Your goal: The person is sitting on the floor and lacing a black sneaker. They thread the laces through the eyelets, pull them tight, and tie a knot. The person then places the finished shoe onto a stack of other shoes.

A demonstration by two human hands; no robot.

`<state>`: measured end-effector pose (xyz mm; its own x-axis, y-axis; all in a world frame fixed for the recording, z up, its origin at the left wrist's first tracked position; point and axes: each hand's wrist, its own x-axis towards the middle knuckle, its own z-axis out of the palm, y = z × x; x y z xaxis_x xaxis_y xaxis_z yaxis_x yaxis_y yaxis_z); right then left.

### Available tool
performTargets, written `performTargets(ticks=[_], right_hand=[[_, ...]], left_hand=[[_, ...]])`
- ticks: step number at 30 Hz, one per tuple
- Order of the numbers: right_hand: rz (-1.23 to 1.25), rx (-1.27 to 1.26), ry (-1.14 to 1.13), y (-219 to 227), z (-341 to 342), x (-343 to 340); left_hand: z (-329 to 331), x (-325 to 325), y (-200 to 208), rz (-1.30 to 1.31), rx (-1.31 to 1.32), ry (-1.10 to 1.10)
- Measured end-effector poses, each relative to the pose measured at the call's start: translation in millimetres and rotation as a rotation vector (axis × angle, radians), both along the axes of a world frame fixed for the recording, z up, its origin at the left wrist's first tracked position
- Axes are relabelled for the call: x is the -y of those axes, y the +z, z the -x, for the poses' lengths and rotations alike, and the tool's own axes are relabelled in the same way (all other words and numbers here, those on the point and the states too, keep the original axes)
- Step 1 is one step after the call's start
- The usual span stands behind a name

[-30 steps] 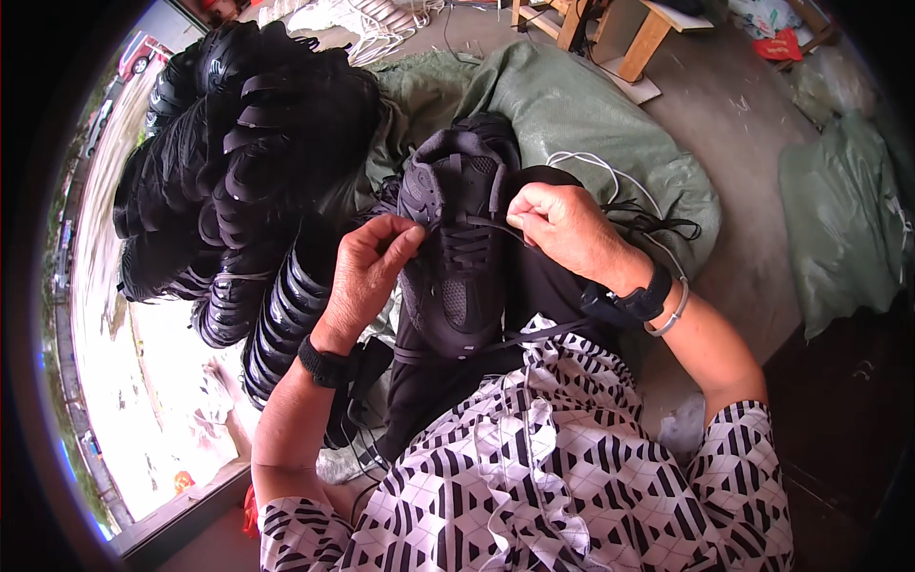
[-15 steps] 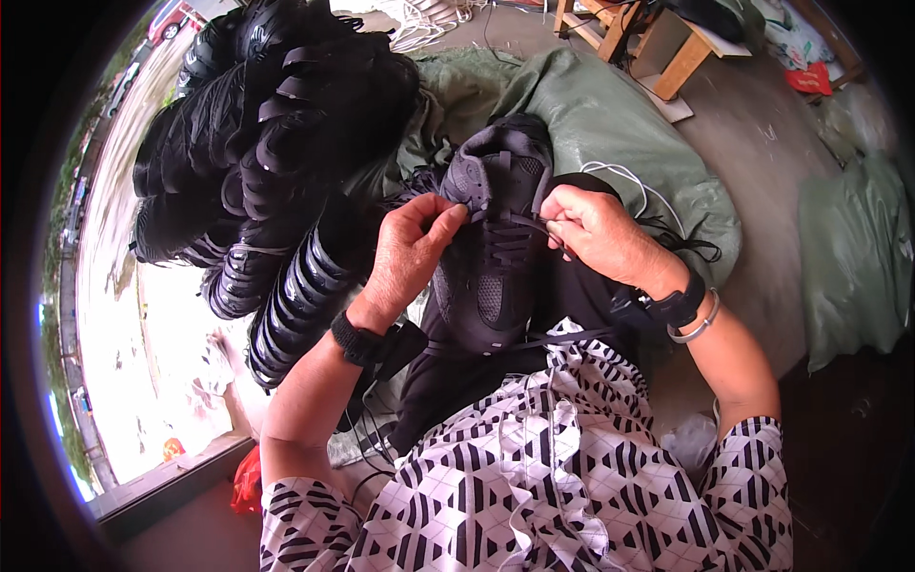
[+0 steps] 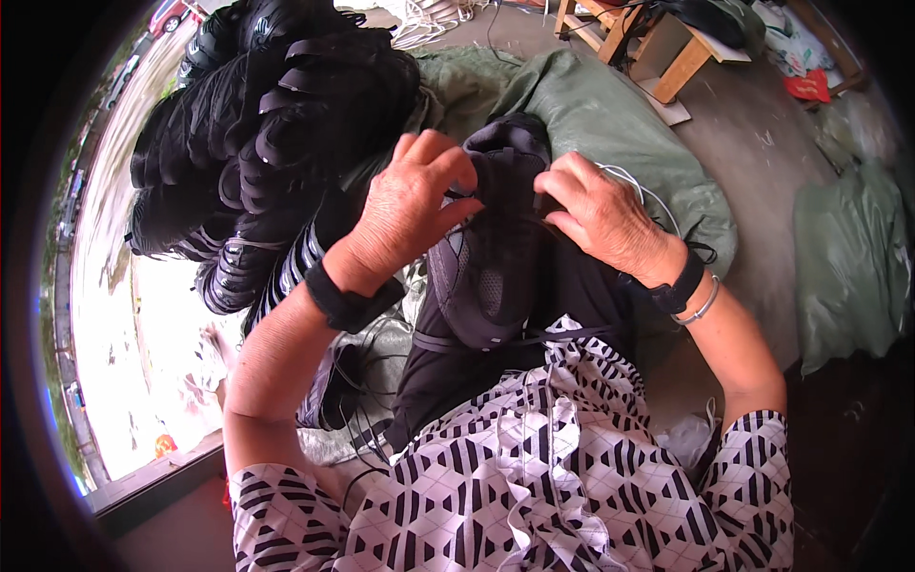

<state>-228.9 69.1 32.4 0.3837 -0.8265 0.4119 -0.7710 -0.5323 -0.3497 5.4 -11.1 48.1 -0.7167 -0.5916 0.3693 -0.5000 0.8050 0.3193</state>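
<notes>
A black mesh sneaker (image 3: 491, 276) rests on my lap, toe toward me and collar pointing away. My left hand (image 3: 415, 195) is over its left eyelet edge, fingers curled and the thumb a little off them. Across the tongue, my right hand (image 3: 605, 214) has its fingers bent toward its thumb at the other edge. Both seem to grip ends of the dark lace, which hardly stands out against the shoe. A loose dark lace (image 3: 558, 336) crosses my lap below the toe.
A tall heap of black shoe parts (image 3: 315, 114) stands to the left. Beyond my knees lies a green sack (image 3: 620, 114) with a white cord (image 3: 658, 195) on it. Another green sack (image 3: 853, 267) sits at right. Wooden furniture (image 3: 681, 67) stands far right.
Both hands have lifted slightly from the lacing, the left one also turning over with its elbow swinging outward. Another dark shoe beside my left forearm has come into view.
</notes>
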Motion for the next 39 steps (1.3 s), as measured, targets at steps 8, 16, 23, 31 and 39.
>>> performTargets(ticks=[8,16,23,31,39], right_hand=[[-0.083,-0.214,0.261,9.1,12.0,15.5],[-0.408,-0.141,0.216,8.7,8.0,28.3],[-0.365,0.069,0.013,-7.9,-1.1,19.4],[-0.802,1.41,0.274,46.3,53.5,33.7],[-0.901,0.596,0.066,77.2,18.8,7.6]], left_hand=[[-5.6,36.3,20.1,0.021,0.236,-0.423],[-6.2,21.6,8.6,0.095,0.13,-0.396],[18.9,3.2,16.8,-0.379,0.101,-0.247],[47.1,1.4,-9.0,-0.221,0.29,-0.235],[42.3,8.7,8.1,-0.455,0.38,-0.328]])
